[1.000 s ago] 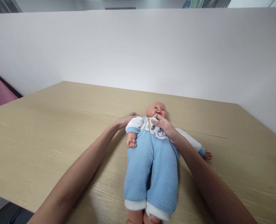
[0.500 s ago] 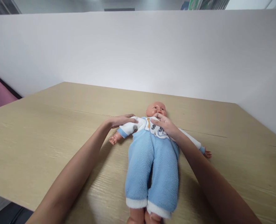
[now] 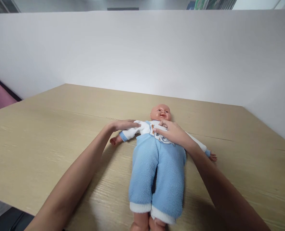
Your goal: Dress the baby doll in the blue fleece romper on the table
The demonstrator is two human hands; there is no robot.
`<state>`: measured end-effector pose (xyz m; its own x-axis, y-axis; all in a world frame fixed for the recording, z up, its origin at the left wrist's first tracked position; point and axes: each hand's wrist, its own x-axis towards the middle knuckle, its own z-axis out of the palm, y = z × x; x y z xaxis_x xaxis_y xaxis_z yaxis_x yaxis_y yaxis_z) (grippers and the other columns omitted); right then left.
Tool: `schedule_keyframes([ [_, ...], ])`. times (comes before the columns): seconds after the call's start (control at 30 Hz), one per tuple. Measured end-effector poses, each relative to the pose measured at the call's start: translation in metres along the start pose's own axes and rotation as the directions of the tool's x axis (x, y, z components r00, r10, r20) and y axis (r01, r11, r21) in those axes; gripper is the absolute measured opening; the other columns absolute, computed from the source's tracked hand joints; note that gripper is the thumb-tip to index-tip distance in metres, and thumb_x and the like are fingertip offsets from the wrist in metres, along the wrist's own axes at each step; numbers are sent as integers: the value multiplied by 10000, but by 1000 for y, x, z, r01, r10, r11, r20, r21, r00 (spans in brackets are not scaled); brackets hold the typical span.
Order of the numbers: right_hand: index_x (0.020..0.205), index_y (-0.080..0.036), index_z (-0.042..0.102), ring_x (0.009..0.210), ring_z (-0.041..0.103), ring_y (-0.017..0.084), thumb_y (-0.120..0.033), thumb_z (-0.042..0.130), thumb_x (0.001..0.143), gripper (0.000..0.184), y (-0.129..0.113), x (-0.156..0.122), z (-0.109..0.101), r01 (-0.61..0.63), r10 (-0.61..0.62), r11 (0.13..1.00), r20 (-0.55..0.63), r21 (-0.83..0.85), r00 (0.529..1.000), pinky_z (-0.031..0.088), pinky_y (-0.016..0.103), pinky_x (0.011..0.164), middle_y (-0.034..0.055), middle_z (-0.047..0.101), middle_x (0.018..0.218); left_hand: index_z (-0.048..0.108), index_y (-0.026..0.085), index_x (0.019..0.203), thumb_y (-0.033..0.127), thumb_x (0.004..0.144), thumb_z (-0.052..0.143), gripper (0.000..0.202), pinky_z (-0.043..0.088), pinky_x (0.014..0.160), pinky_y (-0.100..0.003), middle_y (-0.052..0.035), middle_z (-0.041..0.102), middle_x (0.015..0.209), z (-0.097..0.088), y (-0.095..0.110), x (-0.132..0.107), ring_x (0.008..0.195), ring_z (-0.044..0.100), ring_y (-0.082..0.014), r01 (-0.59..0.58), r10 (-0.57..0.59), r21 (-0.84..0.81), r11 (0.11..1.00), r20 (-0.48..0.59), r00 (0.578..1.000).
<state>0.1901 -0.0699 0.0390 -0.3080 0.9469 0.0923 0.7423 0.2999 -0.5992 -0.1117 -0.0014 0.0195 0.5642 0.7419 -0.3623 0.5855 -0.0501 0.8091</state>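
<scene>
A baby doll [image 3: 146, 173] lies on its back on the wooden table, its bald head at the far end and its legs towards me. It wears a fleecy outfit with light blue trousers and a white top with an animal face on the chest. My left hand [image 3: 124, 124] rests flat with outstretched fingers on the white sleeve at the doll's shoulder, left in view. Over the chest lies my right hand [image 3: 172, 132], fingers slightly bent and thumb apart, covering part of the animal face. Neither hand visibly grips anything.
The pale wooden table [image 3: 48, 128] has thin seams across its top. A white partition [image 3: 142, 51] stands along its back and right side. At the far left is a pink panel with a dark edge [image 3: 0, 94]. Dark fabric [image 3: 18, 219] shows below the table at lower left.
My right hand has slid from the doll's chin and upper chest down towards me, uncovering the mouth. My left hand has stayed near the shoulder, and the doll's left-side arm has shifted slightly outward.
</scene>
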Motion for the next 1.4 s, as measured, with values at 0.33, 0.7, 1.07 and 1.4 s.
schedule_keyframes([
  [0.33, 1256, -234, 659, 1173, 652, 370, -528, 698, 980, 405, 24, -47, -15, 31, -132, 942, -284, -335, 950, 491, 490, 1037, 134, 719, 1236, 674, 176, 1375, 881, 843, 572, 889, 524, 940, -343, -143, 747, 1376, -8, 2, -4, 1212, 685, -343, 96, -72, 278, 956, -95, 993],
  [0.7, 1546, -235, 523, 1361, 606, 427, -710, 666, 924, 796, 172, -198, -39, -113, 18, 953, -319, -282, 948, 462, 594, 1152, 182, 647, 1486, 682, 202, 1198, 576, 1039, 533, 432, 507, 1058, -421, -123, 735, 1276, 46, 78, -1, 1216, 654, -296, -214, 499, 565, 797, -416, 760],
  [1.07, 1308, -257, 674, 1168, 714, 332, -514, 807, 884, 514, 155, -173, -23, -103, 164, 980, -399, 171, 902, 556, 516, 1051, 112, 739, 1299, 709, 159, 1136, 323, 972, 638, 242, 452, 1104, -510, -150, 711, 1249, 144, 124, 65, 1232, 597, -343, -313, 611, 809, 497, -71, 789],
  [1.4, 1139, -270, 624, 1122, 708, 235, -475, 930, 805, 497, 98, -89, -10, 270, 190, 725, -561, 633, 806, 577, 388, 1066, 52, 725, 1180, 615, 233, 1135, 240, 971, 575, 169, 494, 955, -381, -49, 719, 1067, 147, 113, 40, 985, 652, -222, -640, 850, 584, 500, -188, 493],
])
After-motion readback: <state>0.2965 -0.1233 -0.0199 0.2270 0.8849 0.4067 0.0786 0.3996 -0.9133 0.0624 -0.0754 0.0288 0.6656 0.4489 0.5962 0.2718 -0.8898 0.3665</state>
